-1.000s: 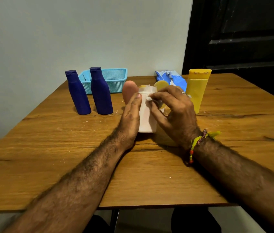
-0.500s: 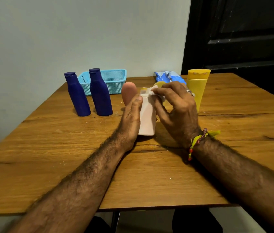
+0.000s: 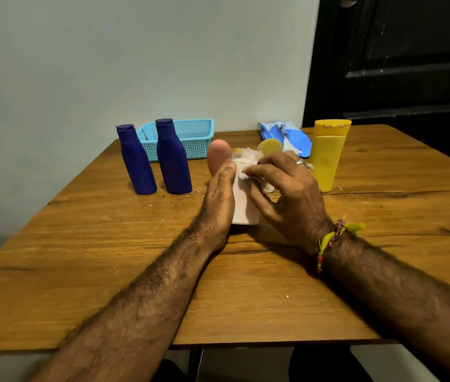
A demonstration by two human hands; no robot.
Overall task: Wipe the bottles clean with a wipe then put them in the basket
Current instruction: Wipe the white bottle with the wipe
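left grip: left hand (image 3: 219,201) wrapped round the left side of a pale pink upright plastic bottle (image 3: 244,208), thumb up along its near face, holding it steady on the brown wooden counter (image 3: 108,244).
right grip: right hand (image 3: 287,194) pinching a crumpled white wipe (image 3: 246,172) between thumb and forefinger, pressed against the pink bottle's upper part, just right of the left thumb tip. Ring on one finger, threaded band at the wrist.
pink bottle: between both grips, base on the counter, top partly covered by the wipe.
behind the grips: a rounded salmon-pink bottle top (image 3: 219,154) just beyond the left hand; a round yellow cap (image 3: 269,147) just beyond the right hand, body hidden.
left of the grips: two dark blue plastic bottles (image 3: 135,161) (image 3: 173,158) upright side by side; light blue perforated plastic basket (image 3: 190,139) behind them, near the wall.
right of the grips: tall yellow plastic tube bottle (image 3: 328,155) standing on its cap end, near the right hand; blue-and-white wipe pack (image 3: 284,136) lying behind it, to its left.
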